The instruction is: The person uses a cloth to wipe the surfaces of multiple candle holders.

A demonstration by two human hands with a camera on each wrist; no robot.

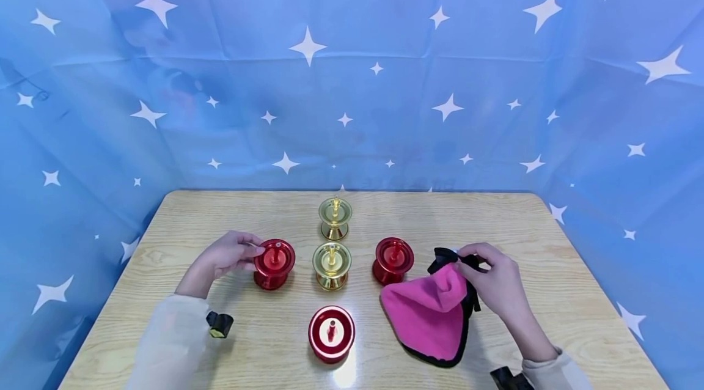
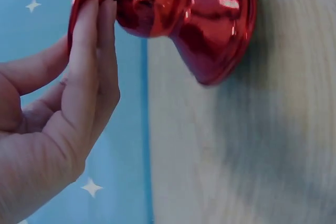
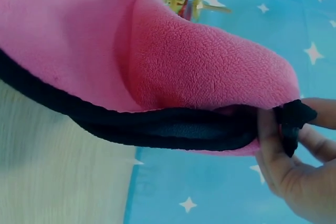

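At the left of the table my left hand [image 1: 233, 253] pinches the dish rim of a shiny red candle holder [image 1: 275, 263]. In the left wrist view, fingers [image 2: 86, 72] lie under that dish and its flared base [image 2: 220, 30] is close to the wood. My right hand [image 1: 492, 277] pinches a pink cloth [image 1: 431, 316] with black edging by its gathered black corner. The cloth hangs down in folds beside a second red candle holder [image 1: 393, 260]. A third red candle holder [image 1: 332, 334] stands near the front, its pin upright.
Two gold candle holders, one at the back [image 1: 335, 217] and one in the middle [image 1: 332, 265], stand in line on the wooden table [image 1: 220, 213]. A blue curtain [image 1: 374, 103] with white stars hangs behind and along both sides.
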